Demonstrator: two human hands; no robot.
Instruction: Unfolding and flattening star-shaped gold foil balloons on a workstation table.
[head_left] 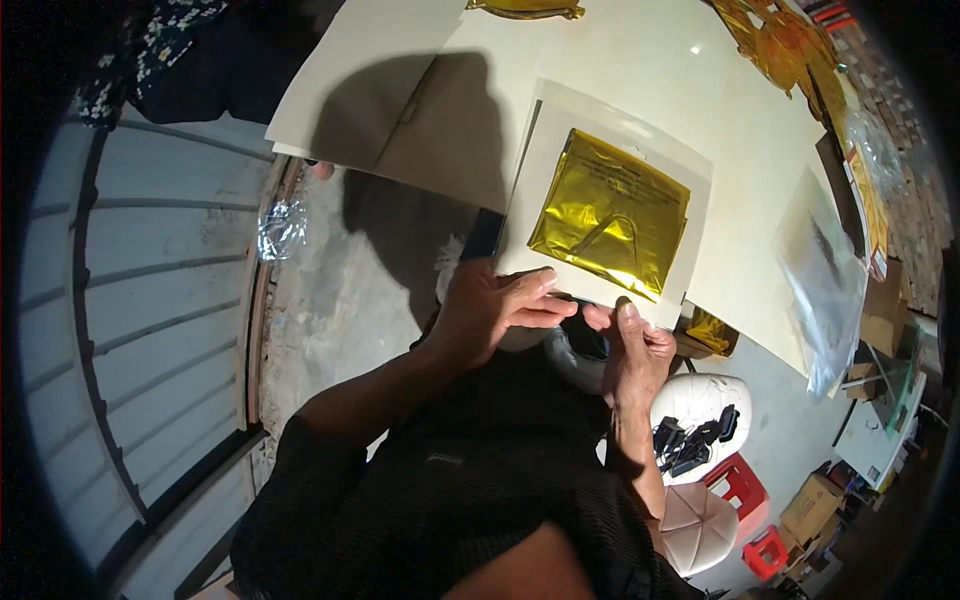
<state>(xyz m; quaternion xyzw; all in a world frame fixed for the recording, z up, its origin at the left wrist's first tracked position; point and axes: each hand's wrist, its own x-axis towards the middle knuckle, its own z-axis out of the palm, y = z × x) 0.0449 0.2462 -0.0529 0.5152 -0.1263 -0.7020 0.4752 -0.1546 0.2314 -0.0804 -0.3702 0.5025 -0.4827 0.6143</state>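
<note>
From my remote place, I see the gold packet lying flat on the pale sheet, apparently already placed. The right hand pinches its near edge; the left hand touches there, its grip unclear. What remains, I cannot judge.

Strong light falls on the table, a hard-edged shadow darkens its left side, and glare streaks the packet (brightest near its lower edge). The wall bows at left; the corners fall black.
</note>
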